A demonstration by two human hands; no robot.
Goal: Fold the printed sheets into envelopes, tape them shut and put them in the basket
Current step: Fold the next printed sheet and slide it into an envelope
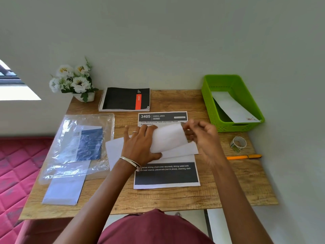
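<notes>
The printed sheet lies flat near the middle of the wooden table, its dark lower band nearest the person and its "3405 DINING AREA" header at the far end. To its left, at the near left of the table, a white envelope sticks out from under a clear plastic packet holding a blue-printed pack. Over the middle of the sheet the left hand presses palm down, fingers spread and thumb tucked under, on a folded white paper. Another white paper lies beneath it, angled across the sheet. The right hand meets the folded paper's right edge with its fingertips bunched together; it is blurred, so whether they pinch the paper cannot be told. Right of the hands lie an orange pen and, just beyond it, a tape roll. Further back stand a green basket at the right with a white envelope leaning inside, a black spiral notebook, and a pot of white flowers at the far left corner.
</notes>
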